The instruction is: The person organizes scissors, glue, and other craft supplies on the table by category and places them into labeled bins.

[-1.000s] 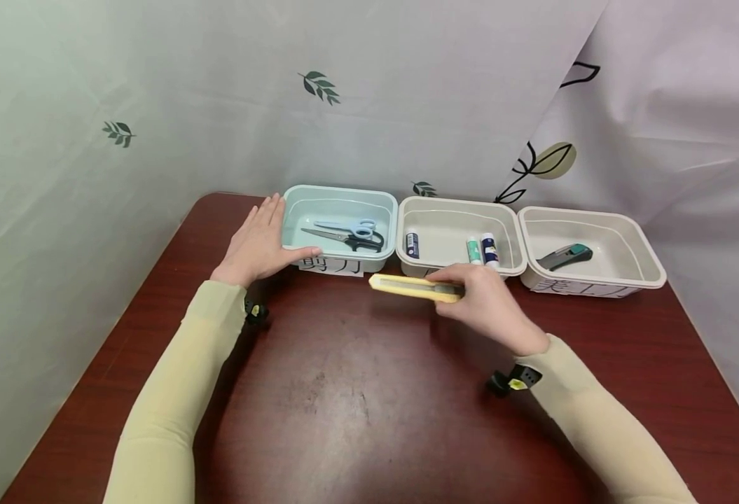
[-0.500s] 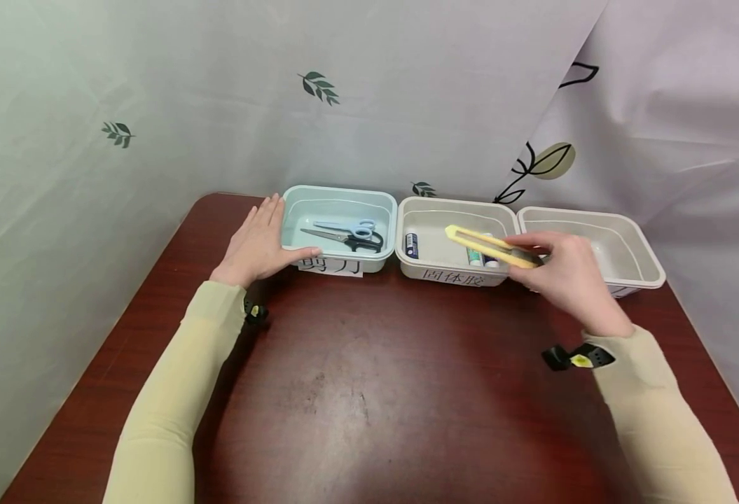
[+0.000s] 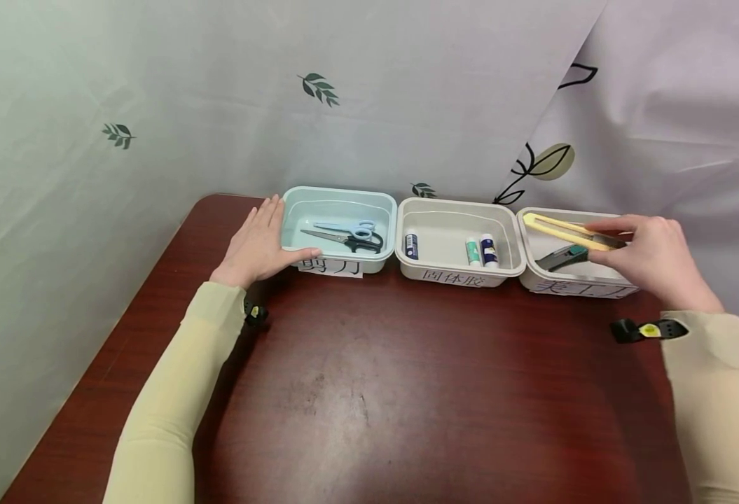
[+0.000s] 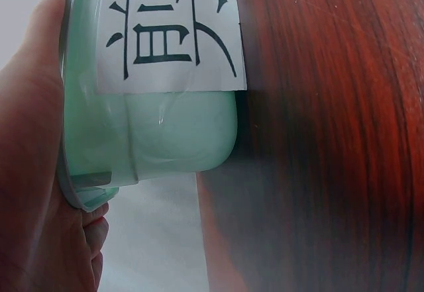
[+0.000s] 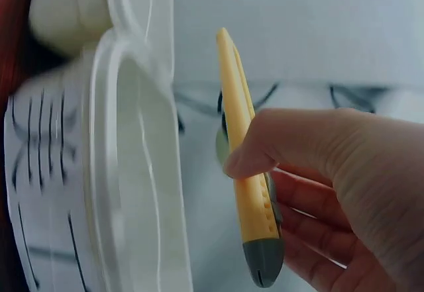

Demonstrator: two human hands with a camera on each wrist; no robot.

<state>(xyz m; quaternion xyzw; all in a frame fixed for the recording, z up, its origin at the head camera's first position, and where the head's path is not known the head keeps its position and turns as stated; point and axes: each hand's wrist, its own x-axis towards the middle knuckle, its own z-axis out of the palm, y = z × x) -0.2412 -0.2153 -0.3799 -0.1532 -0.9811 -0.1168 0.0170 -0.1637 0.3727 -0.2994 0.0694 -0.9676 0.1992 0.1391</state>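
Observation:
My right hand (image 3: 658, 260) pinches a yellow utility knife (image 3: 561, 229) with a dark grey end, held above the right-hand cream bin (image 3: 548, 285). In the right wrist view the thumb presses on the yellow knife (image 5: 240, 116), which is apart from the bin rim. Inside that bin lies a grey-green utility knife (image 3: 561, 257). My left hand (image 3: 257, 241) rests against the left corner of the light blue bin (image 3: 378, 263), fingers straight along its side and thumb along the front rim. Two pairs of scissors, one light blue (image 3: 344, 227) and one black (image 3: 350, 240), lie in the blue bin.
Between the two bins stands a middle cream bin (image 3: 451, 204) with three glue sticks, one of them green (image 3: 473, 250). All bins carry paper labels in front and stand in a row at the back of the dark red table (image 3: 369, 378), before a pale curtain (image 3: 218, 91).
My right hand has carried the yellow utility knife rightward, from in front of the middle bin to above the right-hand bin. The left hand has stayed where it was.

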